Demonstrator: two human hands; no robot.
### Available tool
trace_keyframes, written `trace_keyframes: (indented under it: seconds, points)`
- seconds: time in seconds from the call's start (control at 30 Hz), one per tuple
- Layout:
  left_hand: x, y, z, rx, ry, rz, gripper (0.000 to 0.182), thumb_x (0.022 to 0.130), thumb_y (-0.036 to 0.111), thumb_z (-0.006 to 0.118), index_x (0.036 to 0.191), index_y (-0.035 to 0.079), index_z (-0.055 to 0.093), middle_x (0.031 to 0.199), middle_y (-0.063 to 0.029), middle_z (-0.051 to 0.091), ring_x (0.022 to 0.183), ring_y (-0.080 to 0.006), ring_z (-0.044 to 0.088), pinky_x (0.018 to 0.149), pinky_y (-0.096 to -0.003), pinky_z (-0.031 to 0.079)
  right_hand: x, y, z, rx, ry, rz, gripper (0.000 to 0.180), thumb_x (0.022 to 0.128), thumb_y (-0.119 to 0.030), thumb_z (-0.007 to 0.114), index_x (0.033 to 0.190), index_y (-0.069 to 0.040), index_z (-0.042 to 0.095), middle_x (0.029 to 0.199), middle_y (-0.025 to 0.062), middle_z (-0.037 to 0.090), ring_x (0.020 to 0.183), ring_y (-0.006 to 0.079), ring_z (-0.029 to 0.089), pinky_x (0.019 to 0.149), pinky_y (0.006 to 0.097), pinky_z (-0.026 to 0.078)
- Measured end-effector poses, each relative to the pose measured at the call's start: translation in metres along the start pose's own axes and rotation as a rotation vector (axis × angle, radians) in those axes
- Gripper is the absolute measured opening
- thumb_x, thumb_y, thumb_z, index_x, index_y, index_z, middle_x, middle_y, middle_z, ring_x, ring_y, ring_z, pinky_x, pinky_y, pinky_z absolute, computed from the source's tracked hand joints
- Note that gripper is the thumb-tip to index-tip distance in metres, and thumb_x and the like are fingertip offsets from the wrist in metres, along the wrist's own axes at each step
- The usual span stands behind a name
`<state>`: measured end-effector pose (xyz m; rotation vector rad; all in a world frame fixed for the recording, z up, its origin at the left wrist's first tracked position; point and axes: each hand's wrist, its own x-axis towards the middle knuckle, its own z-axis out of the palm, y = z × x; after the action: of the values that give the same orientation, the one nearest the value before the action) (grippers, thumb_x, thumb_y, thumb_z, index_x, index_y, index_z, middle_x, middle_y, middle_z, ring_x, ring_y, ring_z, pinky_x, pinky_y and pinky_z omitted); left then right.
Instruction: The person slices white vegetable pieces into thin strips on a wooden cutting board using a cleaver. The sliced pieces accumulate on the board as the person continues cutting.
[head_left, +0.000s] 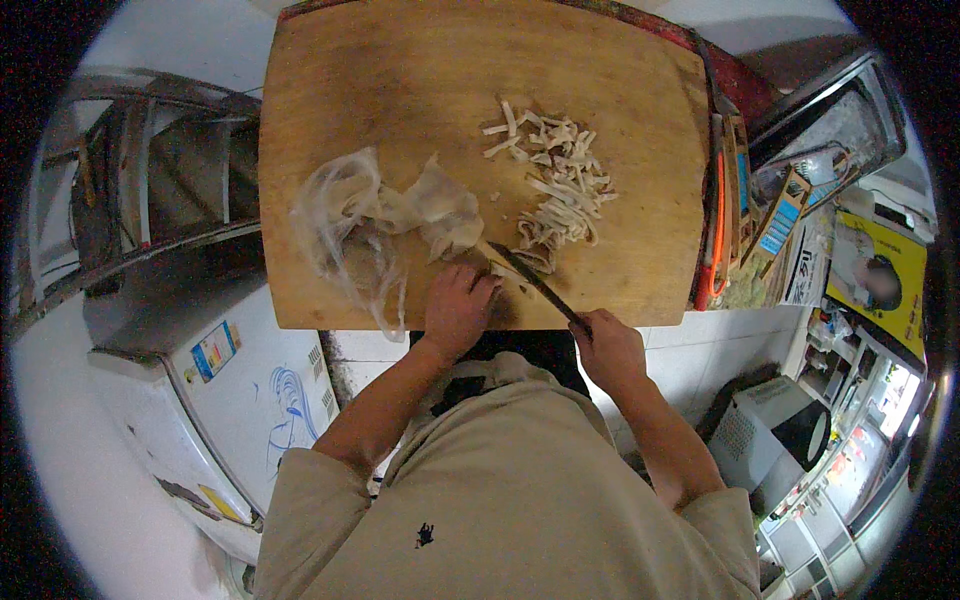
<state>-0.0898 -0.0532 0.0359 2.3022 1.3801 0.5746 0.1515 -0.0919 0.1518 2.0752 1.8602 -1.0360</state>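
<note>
My right hand grips the handle of a kitchen knife, whose dark blade slants up and left over the wooden board. Close to the blade, my left hand rests at the board's front edge with curled fingers on a pale food piece; the hold is partly hidden. Just beyond these fingers lie pale, floppy food sheets. They adjoin a crumpled clear plastic bag on the left. A heap of pale cut strips spreads to the right of the knife.
A white appliance bearing stickers and blue scribbles stands at lower left, below a dark rack. Along the board's right side are an orange cord-like item and boxes. A grey-white machine sits at lower right.
</note>
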Motion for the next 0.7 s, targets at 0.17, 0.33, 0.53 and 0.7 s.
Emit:
trace_keyframes:
  seconds: [0.17,0.33,0.53,0.7]
  points:
    - [0.004,0.005,-0.005,-0.031,0.042,-0.006,0.016,0.087,0.021,0.069,0.099,0.01,0.069,0.099,-0.0108,0.063,0.092,-0.0323,0.059,0.077,-0.0453,0.049,-0.002,0.006,-0.001,-0.012,0.057,-0.107,0.02,0.096,-0.024,0.063,0.103,-0.007,0.072,0.095,0.0113,0.069,0.078,0.035,0.069,0.067,0.0447,0.056]
    - [0.002,0.0,0.005,-0.016,0.072,0.002,0.012,0.086,0.019,0.069,0.094,0.011,0.071,0.098,-0.0095,0.063,0.093,-0.0313,0.059,0.077,-0.0447,0.049,0.002,0.008,-0.002,-0.107,0.03,-0.131,0.019,0.096,-0.025,0.064,0.102,-0.009,0.072,0.094,0.01,0.069,0.076,0.0344,0.069,0.065,0.045,0.056]
    - [-0.002,-0.004,0.008,-0.011,0.011,-0.008,0.012,0.085,0.018,0.068,0.095,0.013,0.073,0.096,-0.0105,0.063,0.094,-0.0319,0.059,0.078,-0.0452,0.049,0.009,0.012,-0.001,-0.186,-0.025,-0.135,0.019,0.096,-0.024,0.063,0.103,-0.008,0.07,0.093,0.0118,0.067,0.074,0.0365,0.068,0.063,0.0477,0.055]
    - [0.002,0.002,0.003,0.039,-0.135,-0.076,0.014,0.087,0.021,0.066,0.095,0.011,0.073,0.102,-0.0128,0.066,0.096,-0.0334,0.06,0.082,-0.0463,0.051,0.032,-0.001,0.023,-0.167,0.018,-0.173,0.018,0.095,-0.022,0.063,0.105,-0.007,0.067,0.096,0.0149,0.066,0.076,0.0382,0.067,0.063,0.0484,0.054]
